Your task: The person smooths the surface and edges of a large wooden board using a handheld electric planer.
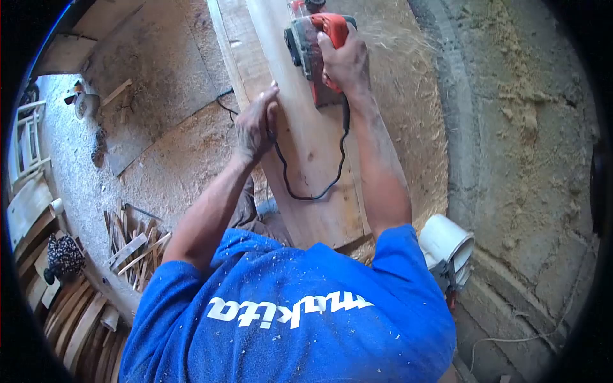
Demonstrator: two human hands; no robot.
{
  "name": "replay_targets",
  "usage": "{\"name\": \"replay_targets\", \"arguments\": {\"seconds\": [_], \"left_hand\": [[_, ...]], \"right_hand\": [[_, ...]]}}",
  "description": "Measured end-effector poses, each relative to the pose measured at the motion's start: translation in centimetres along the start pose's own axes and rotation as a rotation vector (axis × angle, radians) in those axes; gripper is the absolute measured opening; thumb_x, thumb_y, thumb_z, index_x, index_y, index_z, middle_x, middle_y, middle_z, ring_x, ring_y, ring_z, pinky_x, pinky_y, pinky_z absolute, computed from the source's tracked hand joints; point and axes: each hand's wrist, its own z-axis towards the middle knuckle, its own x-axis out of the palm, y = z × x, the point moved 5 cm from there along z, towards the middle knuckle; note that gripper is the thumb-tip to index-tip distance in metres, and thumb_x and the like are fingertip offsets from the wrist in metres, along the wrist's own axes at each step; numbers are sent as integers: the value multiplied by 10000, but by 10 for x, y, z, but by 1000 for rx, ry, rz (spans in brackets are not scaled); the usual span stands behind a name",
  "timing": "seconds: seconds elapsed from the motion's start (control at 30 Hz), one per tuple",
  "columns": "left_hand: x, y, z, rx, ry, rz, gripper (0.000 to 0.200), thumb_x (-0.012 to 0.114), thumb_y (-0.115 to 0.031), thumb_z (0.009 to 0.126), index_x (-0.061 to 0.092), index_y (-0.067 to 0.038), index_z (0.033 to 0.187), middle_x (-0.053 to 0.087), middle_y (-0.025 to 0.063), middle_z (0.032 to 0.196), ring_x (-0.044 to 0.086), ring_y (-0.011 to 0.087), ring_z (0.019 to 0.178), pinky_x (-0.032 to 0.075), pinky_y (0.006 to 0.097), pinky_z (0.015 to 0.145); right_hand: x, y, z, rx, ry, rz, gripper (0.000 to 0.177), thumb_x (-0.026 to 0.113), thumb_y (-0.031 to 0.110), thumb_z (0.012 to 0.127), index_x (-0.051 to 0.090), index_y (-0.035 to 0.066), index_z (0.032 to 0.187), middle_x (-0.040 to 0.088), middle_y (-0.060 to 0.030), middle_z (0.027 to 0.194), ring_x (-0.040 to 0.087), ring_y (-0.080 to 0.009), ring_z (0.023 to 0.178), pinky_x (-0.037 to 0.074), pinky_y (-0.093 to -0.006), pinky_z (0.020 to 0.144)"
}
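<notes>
My right hand (347, 64) is wrapped round the red rear handle of an electric hand planer (306, 54), which rests on a long wooden board (313, 153). Pale shavings spray out to the planer's right. From the back of the handle a black power cord (306, 198) hangs in a loop over the board. My left hand (257, 124) is at the board's left side, its fingers curled round the cord and the thumb side pointing forward. The planer's front end is partly cut off by the top of the view.
Shavings cover the ground on both sides. Thin wood offcuts (137, 246) lie in a pile at the left, near stacked curved wooden pieces (83, 319). A white bucket (445, 239) stands by my right elbow. A power tool (83, 102) lies at far left.
</notes>
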Motion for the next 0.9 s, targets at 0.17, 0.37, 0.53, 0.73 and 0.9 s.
{"name": "replay_targets", "arguments": {"seconds": [0.17,0.37,0.53,0.73,0.9], "left_hand": [[-4,1,5,16,-14,-26,291,532,-162,1061,632,-26,1298,693,216,1286,707,361,1140,577,427,958],[-8,8,0,-105,-23,-168,314,503,-180,1077,636,-11,1306,686,230,1297,709,377,1134,576,411,942],[-11,14,-3,-190,-127,-372,460,393,-326,1128,632,20,1313,701,216,1283,709,334,1153,545,381,974],[0,-17,-65,-261,-118,-372,451,377,-317,1132,633,4,1318,648,230,1373,630,328,1289,462,394,1111],[12,-52,-120,-89,-74,-97,424,381,-279,1120,603,2,1347,616,226,1418,555,369,1365,337,481,1210]], "right_hand": [[60,11,116,-181,-69,27,305,670,257,917,671,71,1159,728,-218,1015,729,-405,914,583,-476,815],[68,48,135,317,223,148,236,620,198,931,665,125,1151,724,-163,1029,739,-343,893,594,-448,794],[25,20,22,-145,29,183,259,606,162,945,656,86,1187,724,-143,1047,725,-320,896,567,-433,783],[-94,-11,-268,103,-11,-19,390,701,221,922,652,32,1260,706,-201,1142,684,-386,1005,538,-462,922],[-169,7,-479,573,-24,-147,380,705,227,937,625,-7,1226,696,-197,920,720,-363,872,559,-438,776]]}}
